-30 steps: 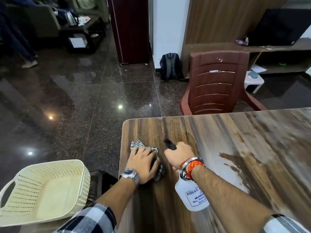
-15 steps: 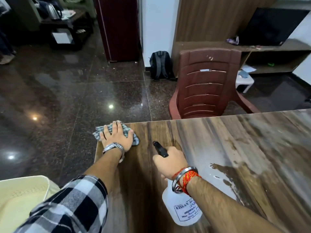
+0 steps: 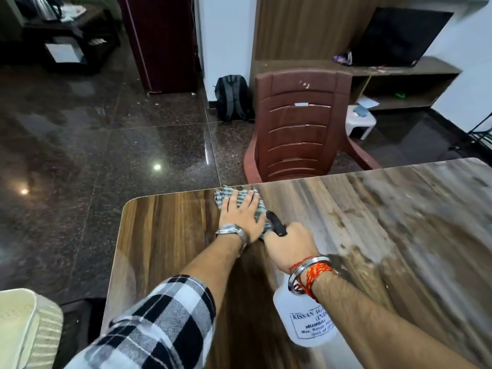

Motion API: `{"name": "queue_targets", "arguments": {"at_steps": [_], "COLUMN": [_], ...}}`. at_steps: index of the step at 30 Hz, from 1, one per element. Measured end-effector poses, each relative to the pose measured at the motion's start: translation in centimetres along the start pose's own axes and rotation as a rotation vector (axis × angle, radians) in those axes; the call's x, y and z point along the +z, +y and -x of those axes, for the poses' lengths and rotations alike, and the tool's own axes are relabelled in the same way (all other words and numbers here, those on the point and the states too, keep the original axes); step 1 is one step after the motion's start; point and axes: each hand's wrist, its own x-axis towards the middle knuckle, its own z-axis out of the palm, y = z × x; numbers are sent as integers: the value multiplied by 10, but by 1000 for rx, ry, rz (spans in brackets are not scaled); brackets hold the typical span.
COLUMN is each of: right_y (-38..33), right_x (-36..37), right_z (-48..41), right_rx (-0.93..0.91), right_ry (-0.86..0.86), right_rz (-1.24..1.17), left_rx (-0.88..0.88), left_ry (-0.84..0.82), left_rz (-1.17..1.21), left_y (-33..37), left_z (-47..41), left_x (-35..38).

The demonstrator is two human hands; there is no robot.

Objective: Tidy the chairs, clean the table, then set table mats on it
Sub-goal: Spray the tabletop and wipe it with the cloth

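Head view: your left hand [image 3: 241, 217] lies flat, fingers straight, pressing the checked cloth [image 3: 221, 196] onto the table [image 3: 165, 235] right at its far edge, near the brown chair [image 3: 300, 129]. Your right hand [image 3: 288, 243] is clenched round the head of the spray bottle [image 3: 306, 323], whose body hangs tilted low over the tabletop and whose black nozzle [image 3: 277, 226] sits just beside your left hand.

Risks as I judge them:
- The cloth partly overhangs the far edge, so one more push forward likely sends it onto the floor.
- With the nozzle aimed at your left hand and cloth, a squeeze wets the hand instead of the table.
- The bottle is held by the head only and swings close to the surface, so it could knock the tabletop or slip.
- The pale wet streaks [image 3: 399, 235] on the right side look unwiped; laying mats over them would trap moisture.

No mats in view. The cream basket [image 3: 24, 328] sits lower left, off the table.
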Motion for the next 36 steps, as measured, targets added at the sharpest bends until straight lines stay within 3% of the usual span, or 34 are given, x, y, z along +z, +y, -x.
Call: {"name": "queue_targets", "arguments": {"at_steps": [3,6,11,15,18,28,31,36], "right_y": [11,21,20,21,26,69,77,83], "right_x": [-9,-12,-5,5,2,-26,-29,-34], "right_z": [9,25,57,91,109,147,153,159], "right_rx": [-5,-30,-62,-46,-23,-59,-34,-16], "right_ry": [-18,-106,-140,-183,-173,-175,-192,-217], "right_rz": [-18,18,-14,-42,-50,10,2,-36], "left_rx": [-94,-302,-583,-695,-668,-104,-127,-335], "left_ry": [14,34,81,58,61,-87,-109,-70], "left_rz": [33,71,101,132,76,26,18,72], "left_y": [0,-45,-132,-151,-118,73,81,47], "left_z": [10,28,108,173,198,287,311,307], "left_x": [2,-4,-12,-6,5,44,48,40]}}
